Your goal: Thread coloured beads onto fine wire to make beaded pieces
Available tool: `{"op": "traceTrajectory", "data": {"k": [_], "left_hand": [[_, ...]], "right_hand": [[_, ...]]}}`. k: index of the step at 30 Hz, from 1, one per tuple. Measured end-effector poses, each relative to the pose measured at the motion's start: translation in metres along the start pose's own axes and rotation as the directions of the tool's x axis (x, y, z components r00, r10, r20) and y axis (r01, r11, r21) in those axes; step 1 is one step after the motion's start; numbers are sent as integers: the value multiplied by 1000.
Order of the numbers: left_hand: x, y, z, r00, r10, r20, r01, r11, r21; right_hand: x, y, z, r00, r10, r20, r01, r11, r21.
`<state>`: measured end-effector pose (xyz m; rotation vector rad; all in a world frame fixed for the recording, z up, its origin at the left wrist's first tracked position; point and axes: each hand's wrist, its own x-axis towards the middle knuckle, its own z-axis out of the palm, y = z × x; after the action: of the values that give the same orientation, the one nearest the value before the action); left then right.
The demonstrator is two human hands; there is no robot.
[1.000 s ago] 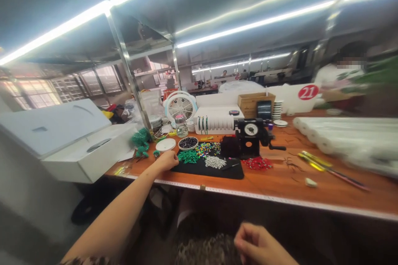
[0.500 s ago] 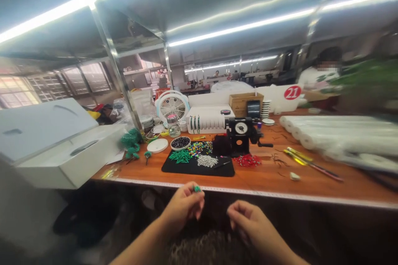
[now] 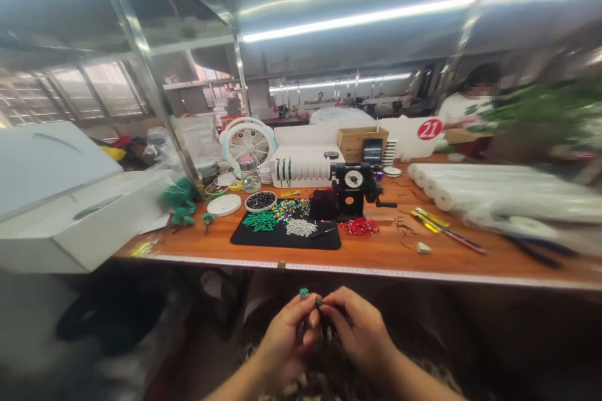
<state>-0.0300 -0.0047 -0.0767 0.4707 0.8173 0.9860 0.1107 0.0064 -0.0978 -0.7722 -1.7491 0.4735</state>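
Part of the green piece is hidden — the left hand pinches it, in front of the table. The right hand curls close beside — I can't tell what it holds.

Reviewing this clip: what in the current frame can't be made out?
All in the head view:
- Lower part of the green piece in the left hand: covered by fingers.
- Whether the right hand grips anything: the detail at its fingertips is too small and partly covered by fingers.
- Markings on the dial: too small to read.
- Far left of the white box: cut off by the picture's edge.
- Individual leaves of the plant: blurred.
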Motion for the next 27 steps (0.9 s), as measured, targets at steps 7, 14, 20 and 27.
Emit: {"op": "traceTrajectory", "data": {"k": [7, 14, 20, 27], "left_hand": [[-1, -1, -3, 999, 34, 1, -34, 988, 150], [-7, 6, -8, 995, 48, 89, -64, 978, 196], [-10, 5, -3, 996, 80, -28, -78, 994, 71], [-6, -2, -7, 989, 132, -66, -126, 987, 97]], "right_hand": [[0, -3, -5, 993, 101, 61, -101, 995, 2], [11, -16, -16, 856, 448, 259, -489, 863, 125], [13, -22, -12, 840, 501, 209, -534, 832, 150], [16, -24, -6, 825, 549, 132, -564, 812, 151]]}}
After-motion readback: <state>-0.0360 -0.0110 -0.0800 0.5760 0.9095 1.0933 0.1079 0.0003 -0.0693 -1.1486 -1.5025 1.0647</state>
